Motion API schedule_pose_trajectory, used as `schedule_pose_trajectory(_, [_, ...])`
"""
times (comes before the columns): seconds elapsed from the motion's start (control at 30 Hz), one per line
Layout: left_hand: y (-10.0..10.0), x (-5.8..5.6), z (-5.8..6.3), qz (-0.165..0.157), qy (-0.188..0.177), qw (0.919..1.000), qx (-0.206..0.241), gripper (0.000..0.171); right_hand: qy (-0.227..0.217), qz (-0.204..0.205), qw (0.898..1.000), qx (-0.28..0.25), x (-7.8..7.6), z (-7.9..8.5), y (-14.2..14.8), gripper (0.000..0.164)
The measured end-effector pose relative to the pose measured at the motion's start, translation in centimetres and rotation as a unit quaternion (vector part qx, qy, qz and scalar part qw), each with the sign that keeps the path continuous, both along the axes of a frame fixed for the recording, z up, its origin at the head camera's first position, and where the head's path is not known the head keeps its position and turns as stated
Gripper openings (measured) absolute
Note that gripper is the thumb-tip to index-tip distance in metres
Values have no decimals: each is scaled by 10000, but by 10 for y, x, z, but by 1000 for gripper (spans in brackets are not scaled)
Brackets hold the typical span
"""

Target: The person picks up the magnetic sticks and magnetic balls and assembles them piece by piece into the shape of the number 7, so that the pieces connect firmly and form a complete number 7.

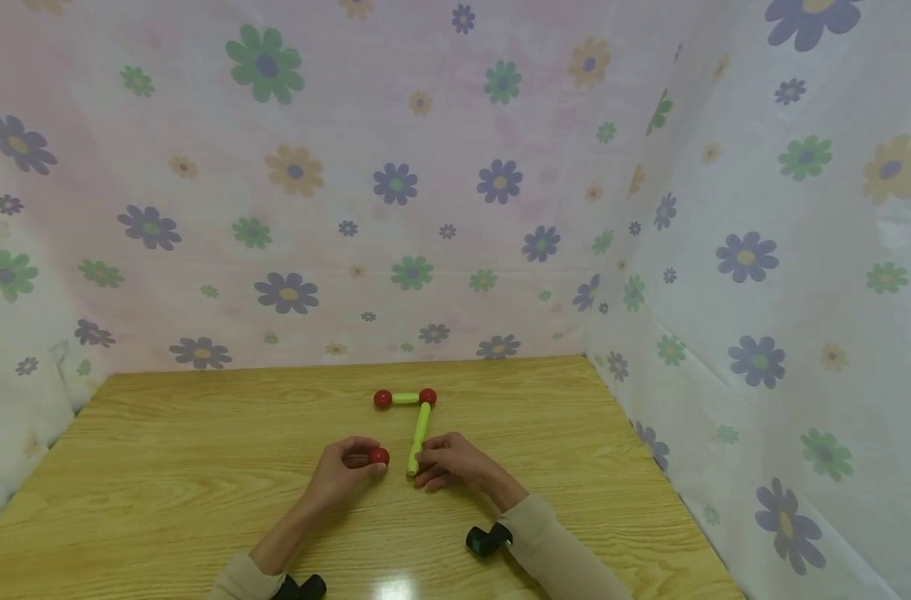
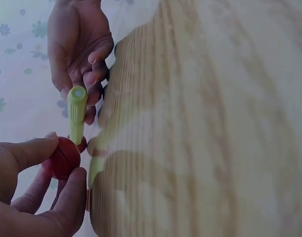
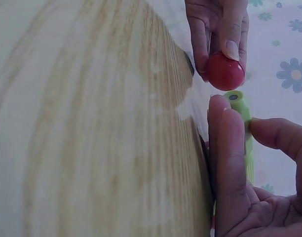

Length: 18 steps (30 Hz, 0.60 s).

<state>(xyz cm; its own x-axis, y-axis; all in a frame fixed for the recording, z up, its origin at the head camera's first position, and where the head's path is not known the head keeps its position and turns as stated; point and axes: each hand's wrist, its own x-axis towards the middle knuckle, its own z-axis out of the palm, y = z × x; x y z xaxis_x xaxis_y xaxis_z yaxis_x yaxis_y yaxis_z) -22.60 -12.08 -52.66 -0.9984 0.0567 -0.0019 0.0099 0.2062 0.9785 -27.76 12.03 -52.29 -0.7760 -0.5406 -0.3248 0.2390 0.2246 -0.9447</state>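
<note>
My left hand (image 1: 341, 475) pinches a red ball (image 1: 378, 457) between thumb and fingers; a seam line shows on the ball (image 2: 66, 157) in the left wrist view. Close to its right, my right hand (image 1: 458, 461) grips the near end of a yellow-green rod (image 1: 421, 429) between thumb and fingertips. The rod's free end (image 2: 78, 93) shows a small grey disc in its tip. At its far end the rod meets a second red ball (image 1: 428, 397). From there a shorter yellow-green rod (image 1: 406, 399) runs left to a third red ball (image 1: 382, 399).
The wood-grain table (image 1: 162, 467) reaches back to a flower-printed curtain (image 1: 335, 208), which also hangs along the sides. A black device (image 1: 488, 540) is worn at the right wrist, another (image 1: 302, 587) at the left.
</note>
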Motion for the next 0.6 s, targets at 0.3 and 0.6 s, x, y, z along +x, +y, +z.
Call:
schedule_pose_trajectory(0.3, [3, 8, 2, -502, -142, 9986, 37, 37, 187, -59, 9998, -101, -1, 0, -4, 27])
schedule_pose_trajectory(0.6, [4, 10, 2, -873, -116, 9960, 119, 39, 241, -155, 9996, 9, -1, 2, -9, 26])
